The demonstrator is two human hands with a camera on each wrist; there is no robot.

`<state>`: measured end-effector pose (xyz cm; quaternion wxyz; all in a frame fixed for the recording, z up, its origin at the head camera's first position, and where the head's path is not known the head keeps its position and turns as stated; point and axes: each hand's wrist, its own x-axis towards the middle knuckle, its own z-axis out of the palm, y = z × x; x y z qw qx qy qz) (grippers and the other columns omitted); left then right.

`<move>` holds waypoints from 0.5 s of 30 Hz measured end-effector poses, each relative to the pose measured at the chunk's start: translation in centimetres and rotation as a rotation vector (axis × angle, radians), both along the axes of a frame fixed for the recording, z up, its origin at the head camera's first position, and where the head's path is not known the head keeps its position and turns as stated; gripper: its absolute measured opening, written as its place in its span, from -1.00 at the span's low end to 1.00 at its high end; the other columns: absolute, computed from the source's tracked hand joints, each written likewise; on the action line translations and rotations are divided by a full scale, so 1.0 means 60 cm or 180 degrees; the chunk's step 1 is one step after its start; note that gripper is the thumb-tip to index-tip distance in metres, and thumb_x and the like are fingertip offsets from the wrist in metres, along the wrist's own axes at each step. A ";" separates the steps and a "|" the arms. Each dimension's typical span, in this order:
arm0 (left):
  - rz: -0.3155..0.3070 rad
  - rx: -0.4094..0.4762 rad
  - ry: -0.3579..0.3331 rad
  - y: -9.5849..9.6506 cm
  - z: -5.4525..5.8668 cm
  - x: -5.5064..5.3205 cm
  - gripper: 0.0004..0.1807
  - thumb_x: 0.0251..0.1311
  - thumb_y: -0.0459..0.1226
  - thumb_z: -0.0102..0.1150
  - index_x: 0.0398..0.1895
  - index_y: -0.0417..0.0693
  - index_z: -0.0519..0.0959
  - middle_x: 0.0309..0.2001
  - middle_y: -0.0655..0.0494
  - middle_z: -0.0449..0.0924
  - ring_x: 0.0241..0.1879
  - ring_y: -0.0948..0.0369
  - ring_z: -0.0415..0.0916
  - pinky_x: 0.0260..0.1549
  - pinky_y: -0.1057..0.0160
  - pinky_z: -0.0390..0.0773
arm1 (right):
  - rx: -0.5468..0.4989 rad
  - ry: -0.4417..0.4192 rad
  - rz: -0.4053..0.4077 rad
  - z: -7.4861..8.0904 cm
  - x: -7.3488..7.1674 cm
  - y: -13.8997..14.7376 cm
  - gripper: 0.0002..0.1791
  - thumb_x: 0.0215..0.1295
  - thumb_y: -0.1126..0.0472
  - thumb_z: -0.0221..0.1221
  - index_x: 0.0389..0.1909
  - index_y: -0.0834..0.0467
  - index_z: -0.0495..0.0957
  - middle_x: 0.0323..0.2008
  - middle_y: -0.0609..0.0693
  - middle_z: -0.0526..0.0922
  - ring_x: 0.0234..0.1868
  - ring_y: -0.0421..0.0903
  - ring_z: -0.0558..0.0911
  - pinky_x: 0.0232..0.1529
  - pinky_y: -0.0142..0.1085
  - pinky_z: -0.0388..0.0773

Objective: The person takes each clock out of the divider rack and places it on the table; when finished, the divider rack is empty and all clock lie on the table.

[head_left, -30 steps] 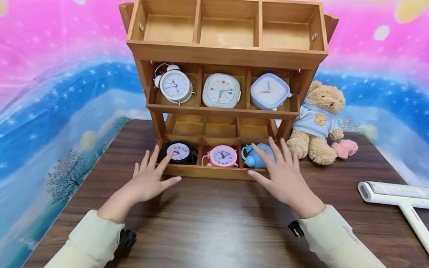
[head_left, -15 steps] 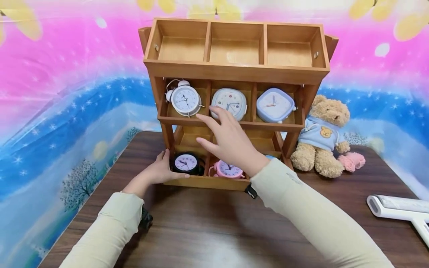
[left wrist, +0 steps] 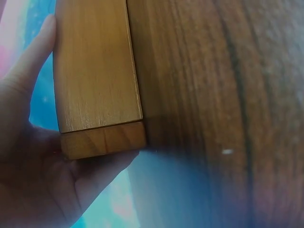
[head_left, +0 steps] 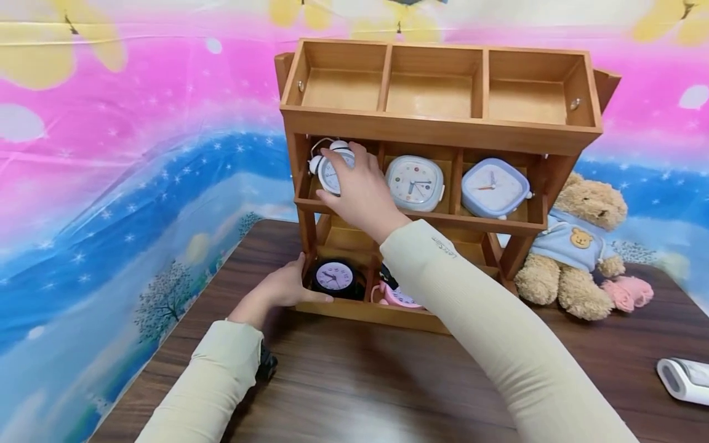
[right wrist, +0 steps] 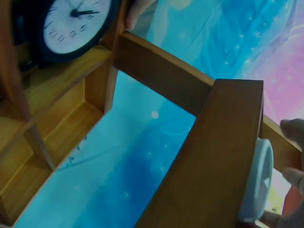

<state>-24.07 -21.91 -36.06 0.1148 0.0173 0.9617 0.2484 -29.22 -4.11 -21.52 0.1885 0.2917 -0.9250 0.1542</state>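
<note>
My right hand [head_left: 362, 194] reaches to the left compartment of the middle tier and grips the white twin-bell alarm clock [head_left: 329, 175], fingers over its top and thumb low at its front. In the right wrist view, fingers [right wrist: 293, 178] curl at the face side of that clock [right wrist: 256, 183]. My left hand [head_left: 282, 286] holds the lower left corner of the wooden rack [head_left: 371, 314], thumb along the front board. The left wrist view shows this hand [left wrist: 38, 161] around the rack's end [left wrist: 97, 71]. Beside it, a black alarm clock [head_left: 334, 276] sits in the bottom tier.
A rounded pale clock [head_left: 415, 183] and a lilac clock [head_left: 495, 187] fill the middle tier's other compartments. A pink clock [head_left: 403, 298] is partly behind my right sleeve. Right of the rack are a teddy bear [head_left: 578, 246], a pink bundle [head_left: 628, 293] and a white device [head_left: 684, 378].
My right hand has moved from the lower right, up and left, onto the white twin-bell clock. The left hand has gone from spread above the bottom tier to gripping the rack's corner.
</note>
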 end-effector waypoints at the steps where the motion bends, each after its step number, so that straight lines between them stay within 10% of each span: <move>1: -0.0003 0.0005 0.0007 0.002 0.000 0.001 0.41 -0.01 0.34 0.33 0.58 -0.26 -0.28 0.53 -0.32 -0.10 0.44 -0.24 0.06 0.31 -0.20 0.22 | 0.0028 0.0011 -0.0071 0.000 -0.002 -0.003 -0.21 0.37 -0.20 0.16 0.55 -0.12 0.13 0.49 0.23 0.01 0.42 0.22 0.20 0.33 0.01 0.32; 15: 0.0094 0.0050 -0.0041 0.000 0.000 0.003 0.39 -0.01 0.29 0.37 0.59 -0.19 -0.30 0.55 -0.26 -0.11 0.46 -0.19 0.05 0.33 -0.15 0.23 | 0.0234 0.0406 -0.0110 0.000 -0.017 -0.012 -0.30 0.45 -0.08 0.03 0.55 -0.03 0.15 0.38 0.32 0.16 0.21 0.25 0.36 0.18 -0.03 0.44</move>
